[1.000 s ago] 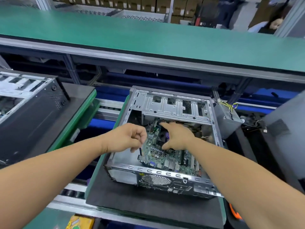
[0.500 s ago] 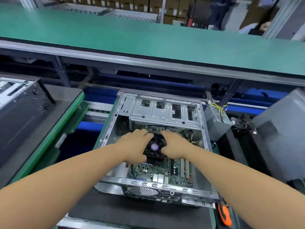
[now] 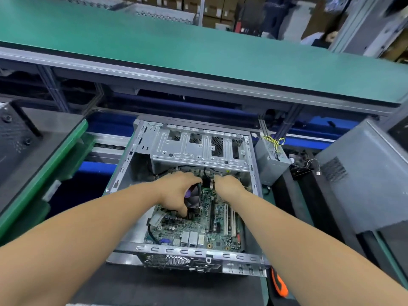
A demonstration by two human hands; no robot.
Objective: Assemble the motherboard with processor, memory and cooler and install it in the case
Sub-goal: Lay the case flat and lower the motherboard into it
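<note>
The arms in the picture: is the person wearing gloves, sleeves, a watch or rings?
No gloves. The left hand and right hand are bare, and both forearms are uncovered all the way to the picture's edge, so no sleeves show. No watch, wristband or bracelet shows on either wrist. No rings show, though the fingers are partly hidden.

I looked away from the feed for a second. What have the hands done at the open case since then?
The left hand moved onto the black cooler fan and grips it. The right hand went from the fan to the far edge of the green motherboard. The open grey metal case stayed on its pallet.
</note>
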